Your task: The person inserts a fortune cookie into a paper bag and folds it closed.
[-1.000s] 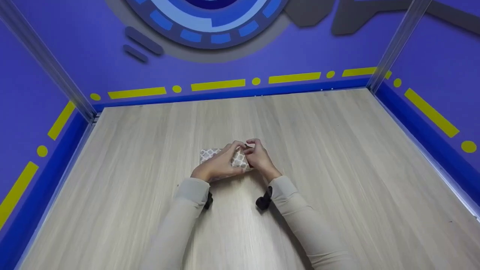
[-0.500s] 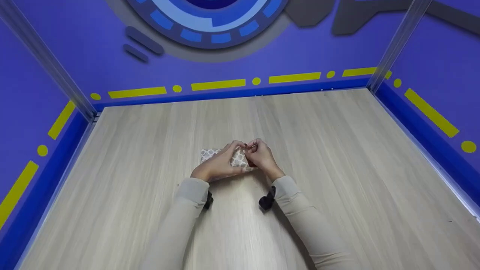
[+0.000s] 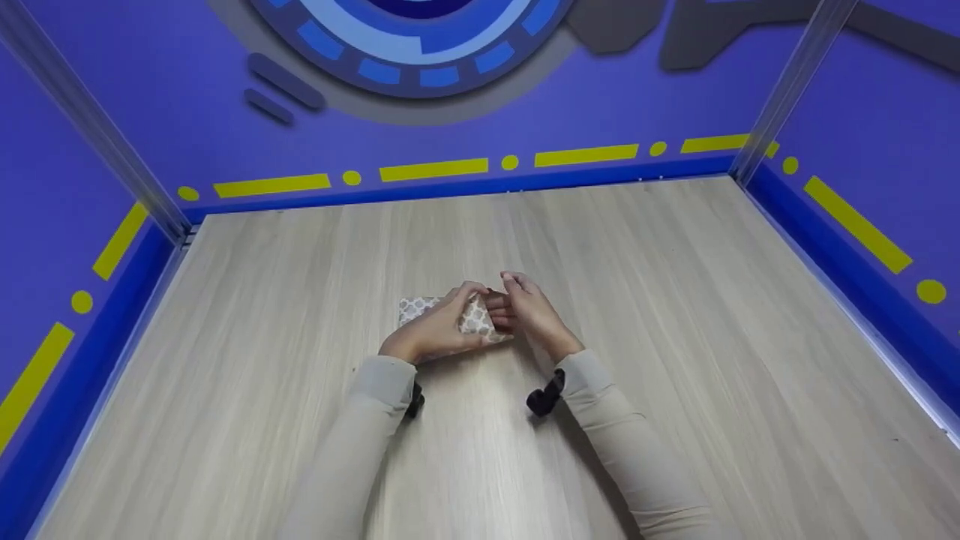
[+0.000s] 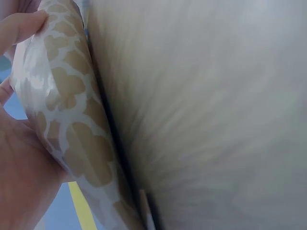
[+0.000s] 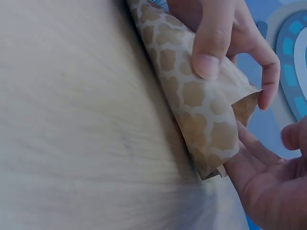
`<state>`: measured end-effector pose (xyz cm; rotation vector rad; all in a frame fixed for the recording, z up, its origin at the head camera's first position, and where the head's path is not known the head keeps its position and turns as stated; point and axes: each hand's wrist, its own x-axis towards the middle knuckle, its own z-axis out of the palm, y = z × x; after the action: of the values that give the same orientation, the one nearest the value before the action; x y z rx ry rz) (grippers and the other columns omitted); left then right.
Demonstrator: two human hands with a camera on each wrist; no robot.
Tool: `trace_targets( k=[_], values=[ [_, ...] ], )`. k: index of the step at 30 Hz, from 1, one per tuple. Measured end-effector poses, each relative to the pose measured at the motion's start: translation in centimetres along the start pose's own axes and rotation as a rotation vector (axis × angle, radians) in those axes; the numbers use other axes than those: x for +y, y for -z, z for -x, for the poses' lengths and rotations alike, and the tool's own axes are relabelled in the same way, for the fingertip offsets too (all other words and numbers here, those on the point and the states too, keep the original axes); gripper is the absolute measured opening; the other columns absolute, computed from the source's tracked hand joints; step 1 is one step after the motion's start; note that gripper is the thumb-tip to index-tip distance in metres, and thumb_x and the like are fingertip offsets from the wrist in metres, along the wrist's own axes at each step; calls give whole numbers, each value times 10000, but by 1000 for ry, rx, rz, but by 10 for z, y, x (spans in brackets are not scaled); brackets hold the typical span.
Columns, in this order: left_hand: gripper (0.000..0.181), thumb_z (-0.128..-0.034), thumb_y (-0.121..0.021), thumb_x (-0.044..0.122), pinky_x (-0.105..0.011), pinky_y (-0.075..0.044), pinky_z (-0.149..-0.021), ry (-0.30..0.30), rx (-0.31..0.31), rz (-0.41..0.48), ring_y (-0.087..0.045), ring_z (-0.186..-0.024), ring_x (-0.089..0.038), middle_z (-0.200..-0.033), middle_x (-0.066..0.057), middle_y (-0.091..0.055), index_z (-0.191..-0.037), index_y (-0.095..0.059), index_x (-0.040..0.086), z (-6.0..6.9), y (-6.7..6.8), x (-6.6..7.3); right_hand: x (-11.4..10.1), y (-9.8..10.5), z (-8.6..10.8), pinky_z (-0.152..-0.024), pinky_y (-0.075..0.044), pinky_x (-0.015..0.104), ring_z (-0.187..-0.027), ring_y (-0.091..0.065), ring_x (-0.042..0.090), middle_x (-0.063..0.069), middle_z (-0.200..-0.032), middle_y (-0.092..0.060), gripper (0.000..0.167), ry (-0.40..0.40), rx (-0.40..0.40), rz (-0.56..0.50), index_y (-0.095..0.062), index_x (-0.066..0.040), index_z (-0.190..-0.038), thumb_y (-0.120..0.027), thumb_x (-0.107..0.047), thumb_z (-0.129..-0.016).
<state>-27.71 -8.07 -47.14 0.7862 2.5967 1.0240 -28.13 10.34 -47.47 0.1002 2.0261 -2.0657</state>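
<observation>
on the wood-grain tabletop (image 3: 660, 300), a quatrefoil-print paper bag (image 3: 476, 320).
the left hand (image 3: 439, 328) is clamped around it; the right hand (image 3: 536, 309), fingers extended, reaches into its open mouth (image 5: 245, 108), where forceful spreading could tear the thin paper.

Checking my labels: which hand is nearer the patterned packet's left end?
Left. The left hand grips the patterned packet across its body, beside the left end; the right hand is at the open end.

Booth (image 3: 45, 187): printed purple panels (image 3: 600, 112), metal corner posts (image 3: 793, 82), wood-grain tabletop (image 3: 637, 285).
</observation>
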Motion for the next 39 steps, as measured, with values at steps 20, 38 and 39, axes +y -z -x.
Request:
trace_targets(
  k=[20, 38, 39],
  values=[
    [700, -774, -712, 297, -470, -329, -1103, -25, -8, -56, -358, -1370, -253, -1425, -31, -387, -1370, -346, 323, 3, 0, 4, 0, -12, -8, -916, -504, 388, -1151, -589, 311, 249, -1302, -535, 689, -120, -153, -217, -73, -203, -1533, -174, -610, -986],
    [747, -792, -679, 288, -568, -123, -1161, 17, -20, -60, -113, -1481, -319, -1578, -100, -244, -1428, -288, 330, 6, 2, 7, 8, -13, -10, -702, -468, 271, -872, -545, 147, 23, -985, -523, 695, -117, -188, -222, -70, -163, -1539, -178, -584, -996],
    [734, -793, -675, 277, -559, -119, -1166, 24, -20, -52, -118, -1481, -310, -1572, -105, -253, -1420, -295, 313, 6, 3, 7, 8, -12, -10, -661, -450, 260, -813, -527, 130, 2, -916, -510, 684, -118, -181, -197, -84, -163, -1537, -193, -573, -1000]
  ],
)
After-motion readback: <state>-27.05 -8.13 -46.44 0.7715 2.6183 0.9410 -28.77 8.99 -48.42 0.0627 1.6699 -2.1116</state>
